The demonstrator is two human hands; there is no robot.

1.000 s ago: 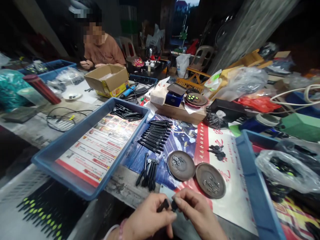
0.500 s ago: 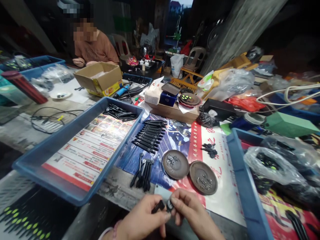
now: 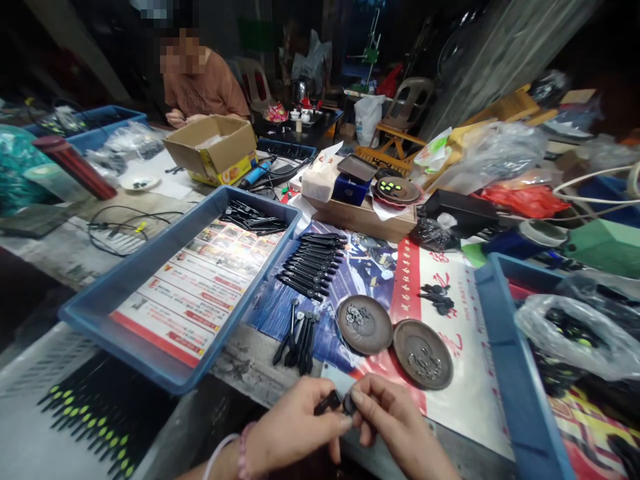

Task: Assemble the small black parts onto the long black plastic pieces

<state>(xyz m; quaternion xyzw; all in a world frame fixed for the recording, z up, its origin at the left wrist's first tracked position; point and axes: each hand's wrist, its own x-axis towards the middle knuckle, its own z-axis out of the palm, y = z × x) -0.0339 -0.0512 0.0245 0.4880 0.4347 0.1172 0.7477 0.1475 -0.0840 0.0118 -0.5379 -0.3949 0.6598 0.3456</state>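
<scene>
At the table's front edge my left hand (image 3: 300, 421) is closed on a small black plastic part (image 3: 327, 403). Right beside it, my right hand (image 3: 387, 417) pinches a small round dark piece (image 3: 349, 402) against that part's end. Fingers hide much of both pieces. Just beyond lie several black handle-like parts (image 3: 300, 340) with round ends, and a longer row of similar black parts (image 3: 313, 263) behind them. One brown dish (image 3: 377, 337) holds small grey round pieces; another brown dish (image 3: 440, 373) holds small shiny metal bits.
On the left stands a blue tray (image 3: 95, 327) with black parts at its far end. A second blue bin (image 3: 520, 387) with plastic bags is at right. Black parts with yellow-green dots (image 3: 90, 427) lie lower left. Across the table sits a person (image 3: 205, 87) behind a cardboard box (image 3: 215, 143).
The camera view has shifted, so the scene sits slightly farther right. My hands stay together at the table edge, still holding the same small pieces.
</scene>
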